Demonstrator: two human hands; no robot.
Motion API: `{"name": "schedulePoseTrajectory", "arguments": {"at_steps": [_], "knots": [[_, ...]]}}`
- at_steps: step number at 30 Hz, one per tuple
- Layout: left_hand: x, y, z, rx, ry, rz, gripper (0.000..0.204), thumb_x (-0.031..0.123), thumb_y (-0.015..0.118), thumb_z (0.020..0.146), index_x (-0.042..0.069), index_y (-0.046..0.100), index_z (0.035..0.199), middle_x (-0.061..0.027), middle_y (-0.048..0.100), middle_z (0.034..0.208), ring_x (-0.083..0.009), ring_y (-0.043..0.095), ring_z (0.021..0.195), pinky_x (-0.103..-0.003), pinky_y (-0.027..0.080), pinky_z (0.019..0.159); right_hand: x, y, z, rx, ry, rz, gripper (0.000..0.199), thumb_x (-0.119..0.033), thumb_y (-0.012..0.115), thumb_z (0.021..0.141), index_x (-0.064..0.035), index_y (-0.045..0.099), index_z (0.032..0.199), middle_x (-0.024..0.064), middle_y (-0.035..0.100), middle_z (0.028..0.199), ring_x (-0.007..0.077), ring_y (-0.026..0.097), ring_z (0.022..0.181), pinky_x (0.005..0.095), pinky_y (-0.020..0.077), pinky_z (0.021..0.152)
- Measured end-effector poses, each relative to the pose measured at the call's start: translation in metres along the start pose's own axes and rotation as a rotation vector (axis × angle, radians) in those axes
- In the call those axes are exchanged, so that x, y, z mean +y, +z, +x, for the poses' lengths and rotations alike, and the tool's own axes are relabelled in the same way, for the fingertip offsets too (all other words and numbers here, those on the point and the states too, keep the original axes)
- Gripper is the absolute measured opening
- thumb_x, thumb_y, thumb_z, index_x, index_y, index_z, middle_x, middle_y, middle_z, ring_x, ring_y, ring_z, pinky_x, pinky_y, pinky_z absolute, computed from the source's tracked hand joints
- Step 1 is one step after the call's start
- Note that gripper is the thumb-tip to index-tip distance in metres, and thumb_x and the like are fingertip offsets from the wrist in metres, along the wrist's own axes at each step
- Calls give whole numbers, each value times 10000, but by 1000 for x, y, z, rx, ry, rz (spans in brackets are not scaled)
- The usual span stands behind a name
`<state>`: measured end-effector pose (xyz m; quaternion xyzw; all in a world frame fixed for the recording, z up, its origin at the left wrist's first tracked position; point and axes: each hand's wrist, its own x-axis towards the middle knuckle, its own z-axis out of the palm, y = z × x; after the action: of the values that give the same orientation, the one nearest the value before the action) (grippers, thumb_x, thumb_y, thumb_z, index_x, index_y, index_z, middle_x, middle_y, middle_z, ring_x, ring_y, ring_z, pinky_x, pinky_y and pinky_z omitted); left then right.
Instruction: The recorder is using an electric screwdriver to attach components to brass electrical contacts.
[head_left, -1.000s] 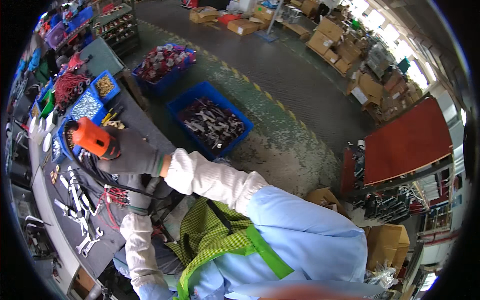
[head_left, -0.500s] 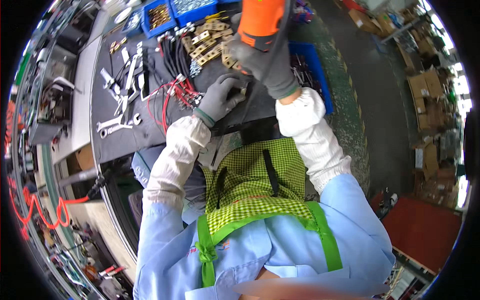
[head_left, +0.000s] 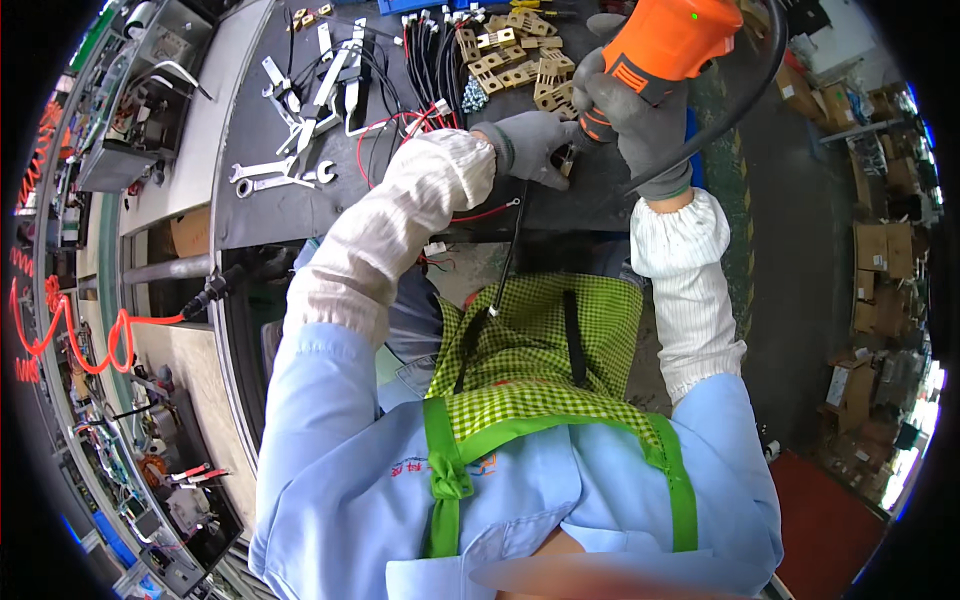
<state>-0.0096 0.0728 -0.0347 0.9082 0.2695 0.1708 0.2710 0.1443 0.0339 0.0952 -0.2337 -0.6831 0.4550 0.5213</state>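
A corded orange power tool (head_left: 665, 50) is gripped in my gloved right hand (head_left: 645, 120), its body tilted up to the right. Its dark nose points down beside my gloved left hand (head_left: 532, 148). The left hand's fingers are pinched round a small metal piece (head_left: 567, 163) on the black worktop, close to the tool's nose. Glove and tool partly hide that piece. Below the left hand lies a red wire (head_left: 485, 213) with a ring terminal, and a black cable (head_left: 508, 255) hangs over the table's near edge onto my apron.
Brass-coloured slotted blocks (head_left: 490, 62) are heaped beyond my hands, beside small bolts (head_left: 474, 96) and black cables (head_left: 432, 65). Wrenches (head_left: 275, 180) and metal brackets (head_left: 325, 95) cover the worktop's left side. The tool's thick power cord (head_left: 740, 120) loops past my right wrist.
The view has shifted, so the bench appears farther left. The tool's nose has come down beside my left hand, with its body leaning right. My left arm now stretches farther across the worktop.
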Motion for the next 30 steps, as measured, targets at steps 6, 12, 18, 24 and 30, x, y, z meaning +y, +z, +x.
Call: {"name": "schedulePoseTrajectory", "arguments": {"at_steps": [6, 12, 18, 24, 30], "knots": [[-2, -1, 5, -42, 23, 27, 630, 320, 805, 691, 75, 537, 1206, -179, 667, 990, -374, 632, 956, -433, 501, 832, 0, 5, 5, -47, -26, -465, 368, -15, 581, 813, 11, 508, 1173, 69, 619, 769, 150, 602, 643, 294, 501, 577], [5, -3, 7, -125, -74, 16, 585, 260, 817, 667, 88, 582, 1174, -162, 655, 1074, -357, 618, 1009, -418, 497, 850, 10, -3, 2, 50, -103, -142, 414, -68, 621, 809, 12, 501, 1197, 71, 621, 790, 163, 611, 656, 301, 514, 603], [14, -2, 2, -41, -207, 28, 660, 300, 830, 653, 59, 518, 1183, -210, 659, 998, -407, 616, 962, -450, 494, 818, -18, 9, -15, 230, 2, 141, 453, -100, 626, 818, -10, 486, 1240, 96, 607, 893, 206, 605, 763, 349, 522, 675], [89, -77, -63, 398, -250, -561, 724, 420, 823, 711, 22, 542, 1245, -171, 637, 1097, -279, 599, 1064, -388, 477, 929, -45, -48, -51, 248, -374, 296, 598, -273, 708, 828, 35, 438, 1264, 149, 635, 964, 268, 626, 789, 411, 526, 712], [134, -256, -135, 611, -471, -512, 359, 368, 677, 880, 89, 659, 1105, 8, 624, 854, -53, 527, 638, -204, 416, 549, -24, -39, -82, 375, -139, 148, 528, -123, 638, 803, 5, 446, 1277, 82, 630, 913, 214, 619, 771, 371, 535, 710]]}}
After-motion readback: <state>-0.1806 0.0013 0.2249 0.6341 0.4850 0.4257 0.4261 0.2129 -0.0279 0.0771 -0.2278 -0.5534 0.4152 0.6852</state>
